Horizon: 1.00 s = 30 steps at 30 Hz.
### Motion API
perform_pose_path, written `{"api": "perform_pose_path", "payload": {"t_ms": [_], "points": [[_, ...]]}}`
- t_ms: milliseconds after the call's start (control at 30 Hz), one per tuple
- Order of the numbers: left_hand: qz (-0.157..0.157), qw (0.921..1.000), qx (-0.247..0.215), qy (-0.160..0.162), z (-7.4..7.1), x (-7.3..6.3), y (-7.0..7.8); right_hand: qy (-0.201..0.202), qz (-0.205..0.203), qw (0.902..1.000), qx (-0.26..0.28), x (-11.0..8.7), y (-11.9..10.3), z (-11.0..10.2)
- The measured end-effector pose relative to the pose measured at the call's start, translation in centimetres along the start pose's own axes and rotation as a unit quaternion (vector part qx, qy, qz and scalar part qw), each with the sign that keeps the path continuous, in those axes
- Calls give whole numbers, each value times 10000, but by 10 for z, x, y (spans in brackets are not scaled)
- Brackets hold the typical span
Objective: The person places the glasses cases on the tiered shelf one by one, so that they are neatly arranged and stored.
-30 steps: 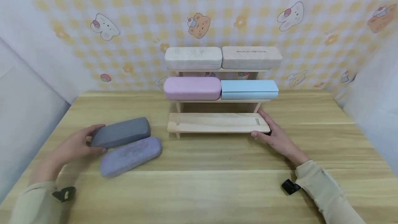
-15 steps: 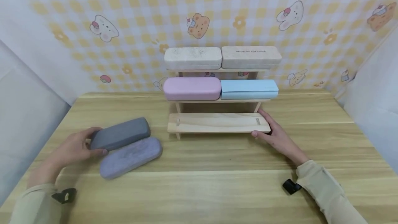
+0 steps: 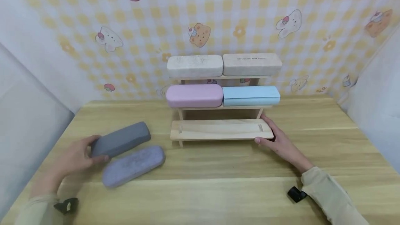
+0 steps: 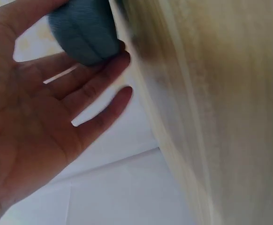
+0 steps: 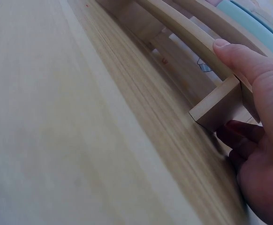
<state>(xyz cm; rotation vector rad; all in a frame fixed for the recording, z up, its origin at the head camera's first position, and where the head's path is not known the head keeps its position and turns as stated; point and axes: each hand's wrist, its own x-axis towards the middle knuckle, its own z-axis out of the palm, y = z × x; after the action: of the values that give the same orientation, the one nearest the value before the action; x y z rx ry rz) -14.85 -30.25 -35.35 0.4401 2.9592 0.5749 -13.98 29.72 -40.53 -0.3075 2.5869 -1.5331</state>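
My left hand (image 3: 76, 157) holds the left end of a grey glasses case (image 3: 122, 139) on the table, thumb on the near side and fingers on the far side. In the left wrist view the case's end (image 4: 87, 33) sits between thumb and fingers. A lavender glasses case (image 3: 133, 166) lies just nearer, a narrow gap apart. At the right, my right hand (image 3: 282, 145) grips the right end of the bottom board of a tiered wooden rack (image 3: 218, 130). The right wrist view shows that thumb over the board (image 5: 193, 28), fingers curled beneath around its leg.
On the rack's middle tier sit a pink case (image 3: 194, 96) and a light blue case (image 3: 251, 96). The top tier bears an off-white case (image 3: 195, 66) and a beige case (image 3: 252, 64). A patterned cloth (image 3: 218, 13) hangs behind the table (image 3: 200, 197).
The head view has tilted, so everything sits lower in it. The grey case has shifted slightly away from the lavender one with my left hand. My right hand stays on the rack.
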Motion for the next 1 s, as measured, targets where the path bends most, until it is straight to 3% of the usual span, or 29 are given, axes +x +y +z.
{"api": "perform_pose_path", "payload": {"t_ms": [133, 300, 367, 467, 767, 900, 1000], "points": [[55, 9998, -150, 156, -10, 4, 4, 108, 34, 9999, -102, 3, -4, -5], [-127, 9984, -543, 47, -20, 4, 9, 69, 77, 9999, -78, 4, -7, -5], [-295, 9981, -531, -32, -24, 3, 12, 44, 110, 9999, -19, 3, -8, -4], [-293, 9990, -320, 82, -28, 2, 17, 53, 127, 9999, -21, 2, -8, -3], [129, 9994, -132, 307, -32, 3, 43, 21, 194, 9997, -176, -8, -1, 4], [496, 9969, -188, 582, -30, 6, 58, 31, 93, 9997, -203, -6, -2, 2], [591, 9960, -201, 643, -29, 9, 67, -32, 23, 9997, -260, -1, -5, 0]]}}
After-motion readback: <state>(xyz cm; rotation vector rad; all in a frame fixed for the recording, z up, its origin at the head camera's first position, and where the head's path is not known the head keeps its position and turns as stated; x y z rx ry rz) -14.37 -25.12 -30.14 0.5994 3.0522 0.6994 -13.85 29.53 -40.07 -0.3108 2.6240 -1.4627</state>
